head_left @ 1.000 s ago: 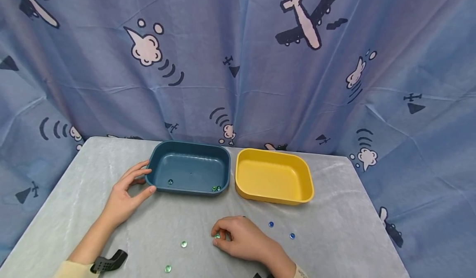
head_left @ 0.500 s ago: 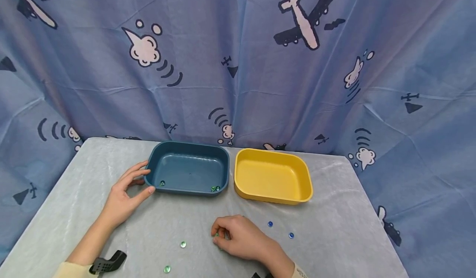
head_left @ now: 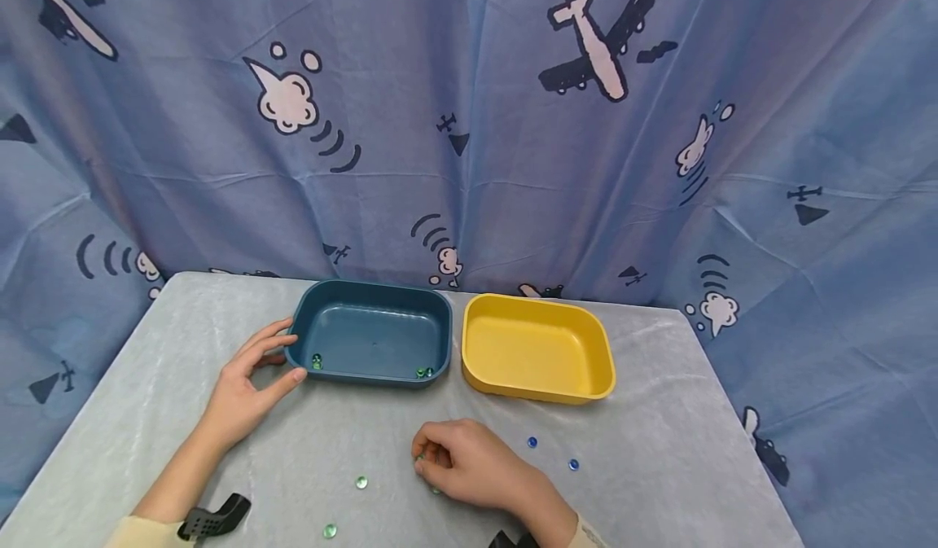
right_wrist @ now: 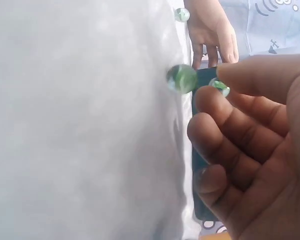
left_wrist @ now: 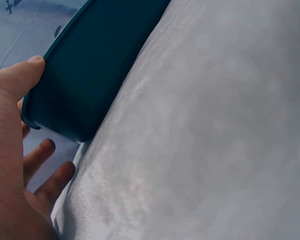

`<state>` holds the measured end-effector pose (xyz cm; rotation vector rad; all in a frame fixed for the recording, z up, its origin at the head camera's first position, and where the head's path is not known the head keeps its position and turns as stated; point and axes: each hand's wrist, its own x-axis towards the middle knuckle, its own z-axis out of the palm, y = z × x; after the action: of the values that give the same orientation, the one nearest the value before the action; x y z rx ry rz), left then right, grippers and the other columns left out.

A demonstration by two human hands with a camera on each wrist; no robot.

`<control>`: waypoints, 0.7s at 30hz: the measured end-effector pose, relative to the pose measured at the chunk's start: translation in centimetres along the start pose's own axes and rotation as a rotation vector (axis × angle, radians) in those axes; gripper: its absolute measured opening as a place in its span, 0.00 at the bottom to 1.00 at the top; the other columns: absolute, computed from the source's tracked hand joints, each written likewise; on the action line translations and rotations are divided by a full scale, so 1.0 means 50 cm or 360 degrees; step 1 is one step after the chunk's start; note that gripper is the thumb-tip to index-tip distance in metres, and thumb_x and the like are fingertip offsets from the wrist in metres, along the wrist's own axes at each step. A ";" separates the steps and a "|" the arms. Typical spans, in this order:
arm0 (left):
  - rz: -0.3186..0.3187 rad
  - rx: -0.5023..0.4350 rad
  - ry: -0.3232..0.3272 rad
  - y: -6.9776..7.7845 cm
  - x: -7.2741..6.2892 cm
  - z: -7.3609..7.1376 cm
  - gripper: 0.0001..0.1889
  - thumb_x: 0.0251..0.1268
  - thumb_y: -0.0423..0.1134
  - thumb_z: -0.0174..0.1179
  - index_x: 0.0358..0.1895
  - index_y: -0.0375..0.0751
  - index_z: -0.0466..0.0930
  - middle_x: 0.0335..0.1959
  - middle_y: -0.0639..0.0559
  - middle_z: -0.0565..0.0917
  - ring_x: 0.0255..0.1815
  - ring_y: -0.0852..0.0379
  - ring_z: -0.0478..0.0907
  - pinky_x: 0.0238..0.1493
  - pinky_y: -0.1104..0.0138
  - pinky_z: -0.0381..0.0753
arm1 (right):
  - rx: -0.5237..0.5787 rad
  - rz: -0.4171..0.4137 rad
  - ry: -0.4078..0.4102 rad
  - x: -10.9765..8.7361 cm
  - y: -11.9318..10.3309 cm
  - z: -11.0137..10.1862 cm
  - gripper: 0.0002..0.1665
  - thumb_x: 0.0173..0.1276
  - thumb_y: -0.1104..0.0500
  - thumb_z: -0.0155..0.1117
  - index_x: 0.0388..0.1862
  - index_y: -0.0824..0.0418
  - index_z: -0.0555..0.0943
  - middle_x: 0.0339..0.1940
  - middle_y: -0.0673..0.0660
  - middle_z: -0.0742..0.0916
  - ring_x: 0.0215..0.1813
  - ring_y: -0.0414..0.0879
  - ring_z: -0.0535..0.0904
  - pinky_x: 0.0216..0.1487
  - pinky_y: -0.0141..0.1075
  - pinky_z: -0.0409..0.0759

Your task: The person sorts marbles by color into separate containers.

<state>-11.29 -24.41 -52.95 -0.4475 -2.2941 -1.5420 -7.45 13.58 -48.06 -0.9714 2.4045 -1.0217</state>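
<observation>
My left hand holds the left end of the dark blue plastic bin, thumb at the front corner and fingers at the side rim. In the left wrist view the thumb lies on the bin's rim, and two other fingers stay spread below. My right hand pinches a clear marble with a green swirl between thumb and index finger, just above the cloth. Another green marble lies near those fingers, mostly covered by the hand in the head view. Green marbles rest in the blue bin's front corners.
A yellow bin stands right of the blue one. Two green marbles lie at the front left, and two blue marbles lie right of the right hand. A patterned curtain hangs behind the cloth-covered table.
A marble in the blue bin has rolled left into the front-left corner. My right hand has closed over a marble and risen slightly up and left. The left hand stays put.
</observation>
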 end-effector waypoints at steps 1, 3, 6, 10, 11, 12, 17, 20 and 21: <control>0.0000 -0.0002 0.0001 0.000 0.000 0.001 0.27 0.65 0.20 0.74 0.68 0.32 0.83 0.80 0.43 0.73 0.71 0.67 0.75 0.61 0.75 0.79 | 0.0009 0.0000 0.0000 0.003 -0.003 -0.002 0.05 0.79 0.57 0.72 0.44 0.45 0.86 0.30 0.36 0.83 0.32 0.29 0.77 0.35 0.26 0.82; -0.0001 -0.0002 0.0005 0.000 -0.001 0.001 0.27 0.65 0.20 0.74 0.68 0.32 0.83 0.80 0.43 0.73 0.71 0.67 0.75 0.61 0.75 0.79 | 0.0014 -0.0010 0.0010 0.009 -0.008 -0.005 0.04 0.79 0.57 0.71 0.45 0.46 0.87 0.31 0.36 0.83 0.33 0.29 0.77 0.36 0.26 0.82; 0.0001 0.0002 0.0006 0.001 -0.001 0.002 0.27 0.65 0.21 0.74 0.68 0.32 0.83 0.80 0.43 0.73 0.71 0.67 0.75 0.61 0.75 0.79 | 0.0005 -0.0045 0.0034 0.017 -0.015 -0.011 0.03 0.80 0.57 0.71 0.48 0.50 0.88 0.33 0.36 0.84 0.35 0.30 0.78 0.38 0.26 0.83; -0.0001 -0.0003 0.0003 0.000 -0.001 0.001 0.28 0.65 0.20 0.74 0.68 0.33 0.83 0.81 0.44 0.73 0.71 0.67 0.75 0.61 0.75 0.79 | 0.0005 -0.0076 0.0064 0.028 -0.025 -0.020 0.04 0.80 0.57 0.70 0.49 0.53 0.88 0.35 0.37 0.84 0.36 0.31 0.78 0.40 0.27 0.83; 0.0001 -0.0005 0.0003 0.000 -0.001 0.001 0.28 0.65 0.20 0.74 0.68 0.33 0.83 0.81 0.44 0.73 0.71 0.67 0.75 0.61 0.76 0.79 | 0.0011 -0.0082 0.0070 0.030 -0.028 -0.023 0.04 0.81 0.58 0.70 0.50 0.54 0.88 0.35 0.37 0.84 0.37 0.31 0.78 0.41 0.27 0.83; 0.0001 -0.0007 0.0004 -0.001 -0.001 0.000 0.28 0.64 0.20 0.74 0.68 0.34 0.83 0.81 0.44 0.73 0.71 0.67 0.75 0.62 0.76 0.79 | 0.0021 -0.0083 0.0075 0.033 -0.031 -0.025 0.04 0.81 0.58 0.70 0.50 0.54 0.88 0.35 0.37 0.84 0.37 0.31 0.78 0.41 0.28 0.83; 0.0006 -0.0011 0.0008 -0.005 -0.001 0.000 0.28 0.64 0.20 0.75 0.68 0.35 0.83 0.80 0.44 0.73 0.71 0.66 0.75 0.61 0.76 0.79 | 0.0057 -0.0122 0.0108 0.045 -0.043 -0.034 0.05 0.81 0.59 0.70 0.51 0.55 0.87 0.37 0.39 0.84 0.38 0.32 0.78 0.42 0.30 0.85; 0.0003 -0.0006 0.0006 -0.004 -0.001 0.001 0.28 0.65 0.21 0.75 0.68 0.35 0.83 0.80 0.44 0.73 0.71 0.66 0.75 0.61 0.75 0.79 | 0.0098 -0.0145 0.0158 0.049 -0.050 -0.039 0.04 0.81 0.59 0.70 0.51 0.53 0.87 0.37 0.39 0.84 0.38 0.33 0.78 0.39 0.29 0.83; 0.0002 -0.0005 0.0005 -0.004 -0.001 0.002 0.28 0.65 0.21 0.75 0.68 0.35 0.83 0.80 0.45 0.73 0.71 0.66 0.75 0.61 0.75 0.79 | 0.0113 -0.0153 0.0180 0.050 -0.053 -0.041 0.04 0.81 0.59 0.70 0.50 0.52 0.87 0.37 0.39 0.85 0.38 0.34 0.78 0.38 0.29 0.82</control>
<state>-11.33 -24.40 -53.18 -0.4468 -2.2890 -1.5450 -9.12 11.50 -44.85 -1.0386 2.4128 -1.2185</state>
